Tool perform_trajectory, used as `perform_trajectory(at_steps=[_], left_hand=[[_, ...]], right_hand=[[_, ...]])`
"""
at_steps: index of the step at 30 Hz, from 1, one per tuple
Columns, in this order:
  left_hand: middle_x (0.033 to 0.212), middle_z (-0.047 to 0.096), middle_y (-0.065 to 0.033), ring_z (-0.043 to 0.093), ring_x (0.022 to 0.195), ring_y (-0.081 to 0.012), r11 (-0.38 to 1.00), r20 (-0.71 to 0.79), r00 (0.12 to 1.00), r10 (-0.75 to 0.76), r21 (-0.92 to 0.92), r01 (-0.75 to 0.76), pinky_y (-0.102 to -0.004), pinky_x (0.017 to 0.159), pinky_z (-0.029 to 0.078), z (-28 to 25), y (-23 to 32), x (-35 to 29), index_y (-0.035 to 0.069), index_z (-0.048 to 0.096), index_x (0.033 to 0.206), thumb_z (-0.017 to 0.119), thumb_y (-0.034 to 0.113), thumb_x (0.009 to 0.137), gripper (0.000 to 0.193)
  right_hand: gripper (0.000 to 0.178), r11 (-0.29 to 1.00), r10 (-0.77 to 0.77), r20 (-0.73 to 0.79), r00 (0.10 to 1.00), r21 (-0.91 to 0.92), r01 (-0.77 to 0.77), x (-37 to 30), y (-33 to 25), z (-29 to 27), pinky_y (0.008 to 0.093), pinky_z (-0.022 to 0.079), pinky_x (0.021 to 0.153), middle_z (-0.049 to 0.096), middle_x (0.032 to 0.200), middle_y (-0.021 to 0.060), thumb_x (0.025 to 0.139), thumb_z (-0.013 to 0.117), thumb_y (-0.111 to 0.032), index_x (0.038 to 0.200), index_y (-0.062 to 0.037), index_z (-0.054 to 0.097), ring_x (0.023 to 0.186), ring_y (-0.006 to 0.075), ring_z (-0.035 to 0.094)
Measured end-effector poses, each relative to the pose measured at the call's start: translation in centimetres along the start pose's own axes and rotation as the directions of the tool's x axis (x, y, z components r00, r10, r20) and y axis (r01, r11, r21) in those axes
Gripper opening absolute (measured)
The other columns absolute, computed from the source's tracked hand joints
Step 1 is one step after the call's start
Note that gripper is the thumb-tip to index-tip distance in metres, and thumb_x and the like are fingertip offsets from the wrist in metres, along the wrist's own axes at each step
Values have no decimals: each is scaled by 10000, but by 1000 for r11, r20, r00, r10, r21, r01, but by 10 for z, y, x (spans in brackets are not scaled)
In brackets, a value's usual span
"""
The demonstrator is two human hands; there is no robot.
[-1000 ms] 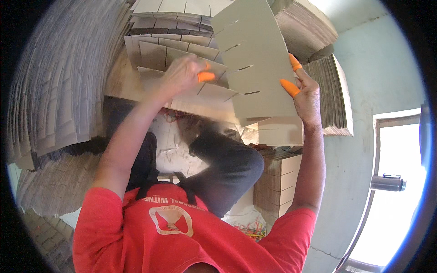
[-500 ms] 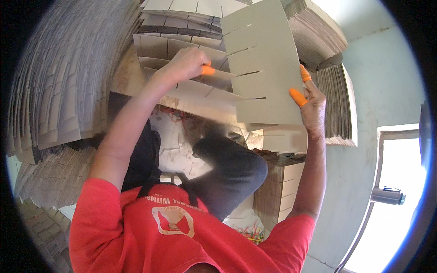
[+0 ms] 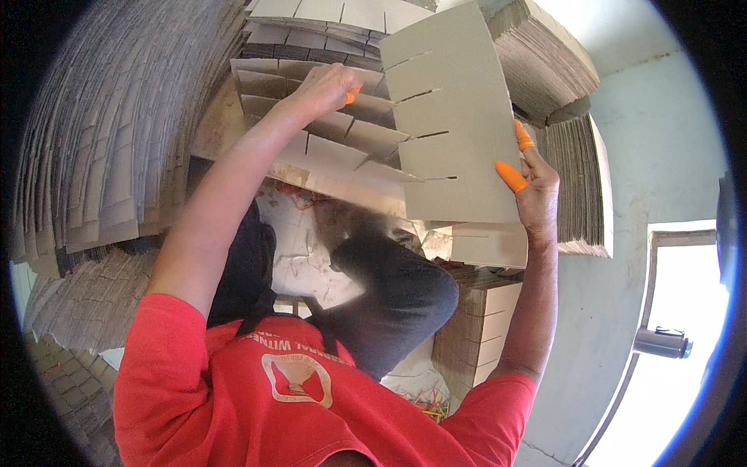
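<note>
A large slotted cardboard sheet (image 3: 459,128) stands tilted, gripped at its right edge by my right hand (image 3: 537,187), whose thumb and a finger wear orange finger covers. Several slotted cardboard strips (image 3: 342,161) run from the left to its slots, and the nearer ones meet the slots at their right ends. My left hand (image 3: 320,92) is closed at the right end of one of the farther strips, an orange cover showing at its fingertip. Its fingers partly hide how that strip sits against the slot.
Tall stacks of cardboard (image 3: 117,124) rise at the left. More bundles (image 3: 576,183) stand at the right beside the pale wall (image 3: 638,156). Slotted pieces (image 3: 311,35) lie in layers at the back. A cardboard stack (image 3: 475,335) is by my right knee.
My left hand has moved away from me, from a nearer strip to a farther one. The sheet and my right hand have shifted slightly nearer. More of the strips' right ends show at the slots.
</note>
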State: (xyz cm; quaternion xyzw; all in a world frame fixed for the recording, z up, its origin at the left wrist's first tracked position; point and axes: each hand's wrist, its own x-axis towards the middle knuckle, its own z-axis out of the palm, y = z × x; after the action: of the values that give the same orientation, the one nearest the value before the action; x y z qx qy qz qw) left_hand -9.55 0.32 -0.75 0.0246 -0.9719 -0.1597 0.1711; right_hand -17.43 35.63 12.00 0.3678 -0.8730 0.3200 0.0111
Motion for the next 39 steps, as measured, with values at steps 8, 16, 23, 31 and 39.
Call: perform_trajectory(at_steps=[8, 16, 23, 31, 39], left_hand=[[873, 690, -170, 672, 811, -356, 987, -252, 962, 107, 142, -73, -470, 736, 543, -11, -17, 27, 57, 712, 983, 714, 107, 782, 207], [842, 674, -217, 671, 845, -409, 978, -42, 994, -96, 181, 102, -494, 701, 537, -2, -25, 48, 18, 676, 828, 680, 35, 747, 83], [823, 672, -222, 674, 812, -410, 985, -88, 993, -79, 149, 92, -507, 694, 539, 8, -34, 50, 25, 670, 798, 683, 29, 756, 45], [836, 676, -217, 675, 829, -409, 984, -93, 991, -99, 140, 111, -498, 698, 542, 7, -34, 55, 16, 655, 790, 685, 34, 759, 47], [837, 675, -220, 675, 860, -399, 985, -107, 989, -101, 127, 114, -497, 713, 542, 16, -40, 61, 13, 663, 803, 704, 41, 751, 72]], right_hand=[[762, 999, -47, 33, 998, 0, 47, 9, 0, -2, 155, 305, 650, 232, 762, -92, 742, 716, 107, 1436, -116, 495, 657, 64, 265], [725, 999, -43, 68, 997, -1, 44, 20, -7, -5, 164, 270, 623, 271, 733, -89, 749, 771, 16, 1417, -97, 514, 647, 69, 272], [688, 998, -60, 240, 969, 5, 60, 44, -11, -2, 239, 410, 860, 489, 1154, 62, 794, 746, -18, 1422, 0, 465, 975, 77, 453], [465, 990, -125, 404, 906, -9, 141, 78, -30, 2, 274, 448, 963, 534, 1415, 125, 820, 704, 10, 1245, 86, 530, 1094, 92, 523], [586, 928, -352, 300, 887, -12, 373, 73, -8, 40, 336, 507, 797, 667, 1036, 212, 812, 722, -26, 1366, -74, 535, 897, 296, 655]])
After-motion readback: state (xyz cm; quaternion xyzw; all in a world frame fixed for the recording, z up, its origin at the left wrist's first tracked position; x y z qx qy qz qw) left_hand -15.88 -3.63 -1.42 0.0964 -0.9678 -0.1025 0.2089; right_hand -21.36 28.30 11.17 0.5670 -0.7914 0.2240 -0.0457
